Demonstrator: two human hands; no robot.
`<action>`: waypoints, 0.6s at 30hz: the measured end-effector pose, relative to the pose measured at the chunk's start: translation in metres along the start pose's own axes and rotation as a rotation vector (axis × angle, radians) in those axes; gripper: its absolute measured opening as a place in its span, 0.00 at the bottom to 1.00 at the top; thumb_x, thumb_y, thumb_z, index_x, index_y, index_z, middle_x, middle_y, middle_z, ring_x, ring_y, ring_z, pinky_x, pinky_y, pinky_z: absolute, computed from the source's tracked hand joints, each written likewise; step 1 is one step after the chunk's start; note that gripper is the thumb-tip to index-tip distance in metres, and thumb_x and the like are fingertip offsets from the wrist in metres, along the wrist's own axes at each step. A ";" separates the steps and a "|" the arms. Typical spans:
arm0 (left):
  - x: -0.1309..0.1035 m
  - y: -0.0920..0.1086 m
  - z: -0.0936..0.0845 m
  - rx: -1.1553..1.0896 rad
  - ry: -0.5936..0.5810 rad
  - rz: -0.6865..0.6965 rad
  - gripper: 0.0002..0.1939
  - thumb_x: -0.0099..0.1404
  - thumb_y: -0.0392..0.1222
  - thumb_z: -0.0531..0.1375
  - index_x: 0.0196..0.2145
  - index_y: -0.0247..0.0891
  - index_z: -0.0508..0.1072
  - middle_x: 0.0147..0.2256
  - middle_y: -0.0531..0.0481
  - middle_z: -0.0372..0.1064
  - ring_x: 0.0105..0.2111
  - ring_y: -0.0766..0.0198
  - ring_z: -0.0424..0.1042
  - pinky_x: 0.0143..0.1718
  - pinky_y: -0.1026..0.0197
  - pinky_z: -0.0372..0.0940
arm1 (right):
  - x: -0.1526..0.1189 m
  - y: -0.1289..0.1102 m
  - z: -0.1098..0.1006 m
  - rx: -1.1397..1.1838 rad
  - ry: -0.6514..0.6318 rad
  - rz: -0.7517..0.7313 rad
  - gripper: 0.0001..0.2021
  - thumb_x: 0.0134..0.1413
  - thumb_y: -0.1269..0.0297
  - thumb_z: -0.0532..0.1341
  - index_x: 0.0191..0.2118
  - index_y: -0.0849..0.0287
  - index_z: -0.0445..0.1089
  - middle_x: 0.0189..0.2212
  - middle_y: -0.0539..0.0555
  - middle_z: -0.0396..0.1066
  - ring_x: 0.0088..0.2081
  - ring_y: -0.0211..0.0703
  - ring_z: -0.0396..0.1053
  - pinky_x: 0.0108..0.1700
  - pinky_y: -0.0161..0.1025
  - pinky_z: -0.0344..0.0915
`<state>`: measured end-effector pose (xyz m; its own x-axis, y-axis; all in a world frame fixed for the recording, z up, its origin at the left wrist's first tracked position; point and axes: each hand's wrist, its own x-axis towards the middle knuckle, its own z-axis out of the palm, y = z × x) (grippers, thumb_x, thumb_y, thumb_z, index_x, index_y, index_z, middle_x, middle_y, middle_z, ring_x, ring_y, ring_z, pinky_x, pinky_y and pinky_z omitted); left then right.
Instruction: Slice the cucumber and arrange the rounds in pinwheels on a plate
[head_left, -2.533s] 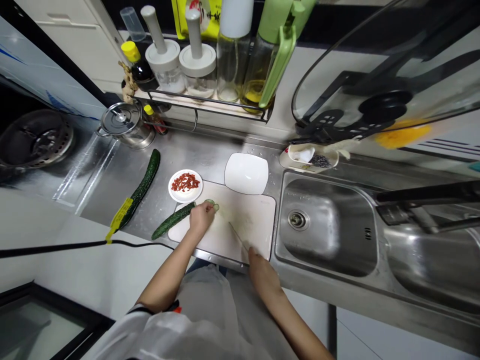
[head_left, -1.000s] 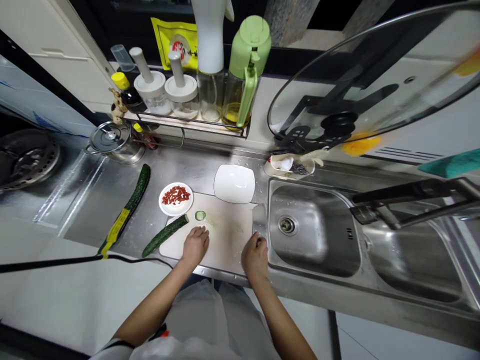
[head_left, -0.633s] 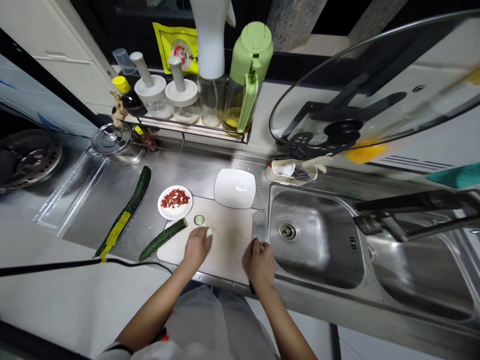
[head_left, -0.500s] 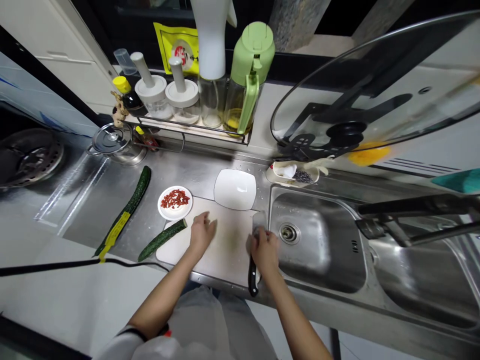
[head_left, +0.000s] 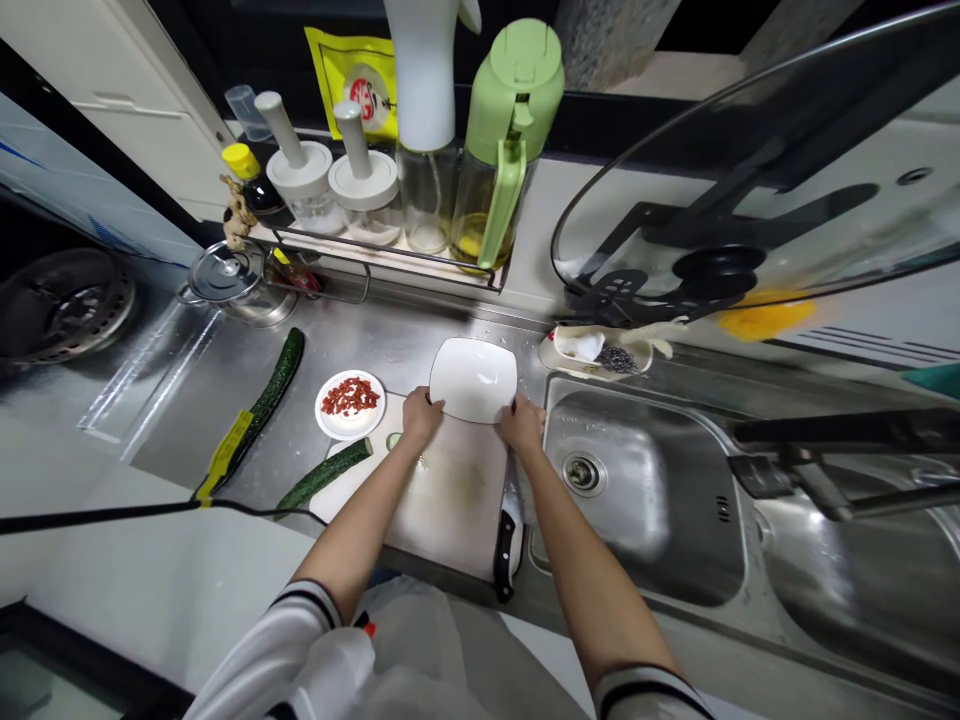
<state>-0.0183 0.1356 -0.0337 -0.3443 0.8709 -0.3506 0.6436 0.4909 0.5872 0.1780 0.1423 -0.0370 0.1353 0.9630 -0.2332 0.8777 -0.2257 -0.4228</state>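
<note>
Both hands grip the near corners of a white rectangular plate [head_left: 474, 378], which lies at the far edge of the cutting board [head_left: 442, 500]. My left hand [head_left: 422, 414] is closed on its left corner, thumb on the rim. My right hand [head_left: 523, 424] is closed on its right corner. Along the board's right edge rests a kitchen knife [head_left: 508, 545], black handle towards me, its blade partly hidden by my right arm. A cut cucumber [head_left: 326, 474] lies at the board's left, with a small cucumber slice [head_left: 393, 440] beside my left wrist.
A round white plate [head_left: 350, 404] of chopped red pieces stands left of the board. Farther left lies a long cucumber [head_left: 274, 390] with yellow tape. A steel sink [head_left: 637, 480] is at the right. Jars and an oil pitcher [head_left: 510, 140] line the shelf; a glass lid [head_left: 712, 200] hangs above.
My right hand has left the knife and moved up to the white rectangular plate. My left hand has also moved forward and taken its left corner.
</note>
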 end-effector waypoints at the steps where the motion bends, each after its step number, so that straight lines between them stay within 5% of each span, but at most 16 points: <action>1: 0.001 0.000 -0.001 -0.007 0.010 0.006 0.11 0.56 0.41 0.61 0.36 0.34 0.72 0.32 0.46 0.71 0.32 0.62 0.68 0.35 0.62 0.59 | 0.000 -0.001 0.000 0.009 0.002 -0.007 0.15 0.51 0.70 0.48 0.41 0.64 0.67 0.33 0.57 0.67 0.39 0.45 0.59 0.43 0.41 0.53; 9: -0.023 -0.006 -0.026 -0.070 0.072 0.069 0.08 0.55 0.40 0.60 0.34 0.36 0.72 0.28 0.51 0.68 0.30 0.64 0.65 0.33 0.63 0.57 | -0.031 -0.012 -0.018 0.119 0.037 -0.048 0.15 0.50 0.65 0.51 0.43 0.61 0.67 0.34 0.56 0.68 0.41 0.47 0.58 0.46 0.43 0.53; 18: -0.106 -0.068 -0.038 -0.074 0.040 0.159 0.07 0.56 0.41 0.59 0.25 0.39 0.64 0.21 0.56 0.57 0.24 0.66 0.60 0.28 0.64 0.55 | -0.133 -0.005 -0.005 -0.033 -0.012 -0.035 0.26 0.52 0.56 0.58 0.55 0.64 0.60 0.44 0.62 0.68 0.48 0.56 0.57 0.45 0.45 0.54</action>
<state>-0.0520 0.0102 -0.0086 -0.2702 0.9373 -0.2201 0.6406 0.3456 0.6857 0.1580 0.0157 0.0003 0.0987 0.9684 -0.2290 0.8963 -0.1865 -0.4023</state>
